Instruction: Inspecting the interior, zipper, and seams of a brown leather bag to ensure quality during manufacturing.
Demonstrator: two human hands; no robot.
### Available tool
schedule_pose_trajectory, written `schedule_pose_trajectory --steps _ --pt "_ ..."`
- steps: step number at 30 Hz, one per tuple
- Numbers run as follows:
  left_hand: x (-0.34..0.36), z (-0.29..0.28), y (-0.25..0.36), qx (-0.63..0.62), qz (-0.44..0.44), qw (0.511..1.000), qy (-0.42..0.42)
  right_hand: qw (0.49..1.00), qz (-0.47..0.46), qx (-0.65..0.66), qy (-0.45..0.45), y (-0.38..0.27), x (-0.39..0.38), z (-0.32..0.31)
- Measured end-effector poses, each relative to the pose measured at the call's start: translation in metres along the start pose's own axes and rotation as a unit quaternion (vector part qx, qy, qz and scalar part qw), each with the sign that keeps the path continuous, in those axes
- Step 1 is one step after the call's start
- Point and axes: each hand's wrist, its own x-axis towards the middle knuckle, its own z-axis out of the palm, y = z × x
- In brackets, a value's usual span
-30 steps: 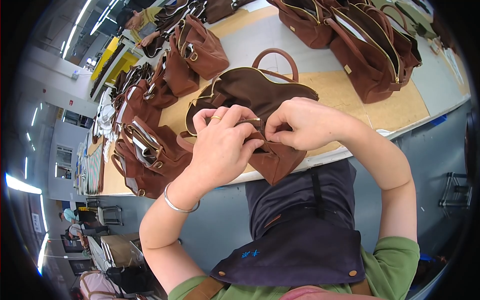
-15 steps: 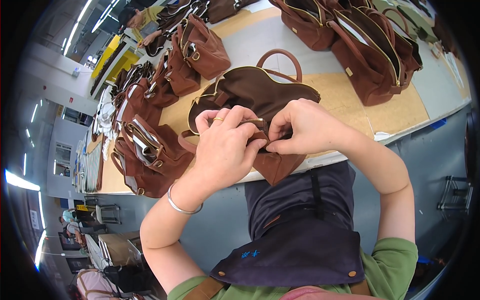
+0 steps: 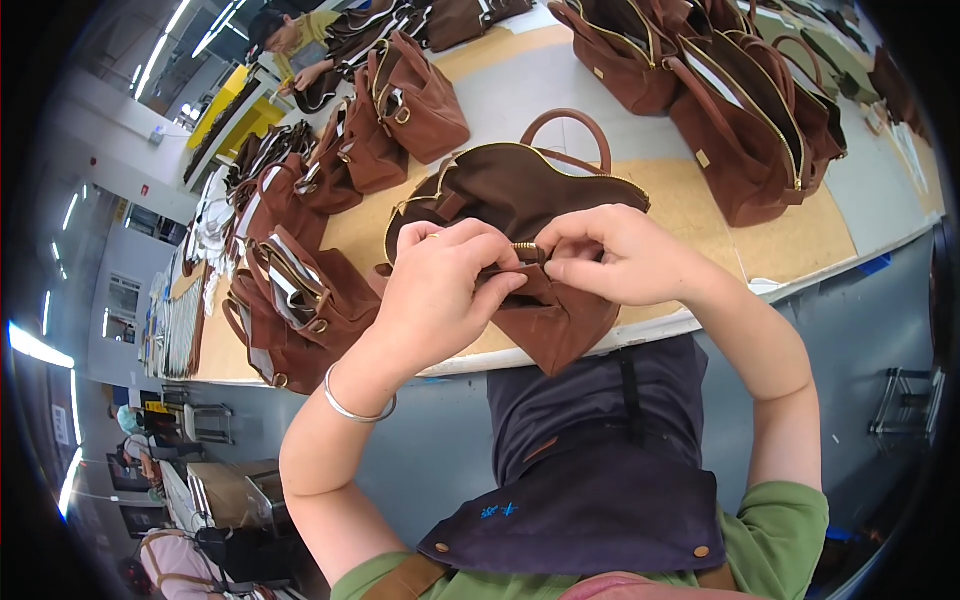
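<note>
A brown leather handbag (image 3: 562, 335) lies at the table's near edge, its mouth spread wide over a dark brown lining (image 3: 530, 185). Gold zipper teeth (image 3: 527, 246) show between my hands, at the end of the bag nearest me. My left hand (image 3: 440, 285) is closed, thumb and fingers pinching the leather edge left of the zipper end. From the other side, my right hand (image 3: 625, 255) pinches the edge by the same zipper end. The fingertips hide part of what they grip. One rounded handle (image 3: 605, 150) stands up on the bag's far side.
More brown handbags stand in a row on the left (image 3: 325, 290) and in a group at the back right (image 3: 740, 150). Tan board (image 3: 790, 250) covers part of the table. A co-worker (image 3: 290, 45) handles dark pieces at the far left. A metal stool (image 3: 905, 400) stands at right.
Both hands stay at the zipper end. My right hand has shifted slightly right, and more of the leather fold between my hands now shows. The whole view has moved a little.
</note>
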Motion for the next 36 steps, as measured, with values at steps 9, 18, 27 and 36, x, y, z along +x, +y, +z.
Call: schedule_pose_trajectory --steps 9,18,27,36 --pt "0.004 0.001 -0.001 -0.006 -0.009 1.000 -0.004 1.000 -0.017 0.024 -0.005 0.001 0.005 -0.003" --pt "0.007 0.000 -0.001 0.020 -0.014 1.000 -0.013 0.999 -0.037 -0.011 0.017 0.000 0.004 -0.001" --pt "0.013 -0.003 0.002 0.008 -0.040 0.999 -0.032 0.985 -0.135 -0.087 0.064 -0.002 0.004 -0.001" --pt "0.014 -0.004 0.000 -0.034 -0.055 0.997 -0.041 0.992 -0.088 -0.083 0.037 -0.007 0.004 -0.003"
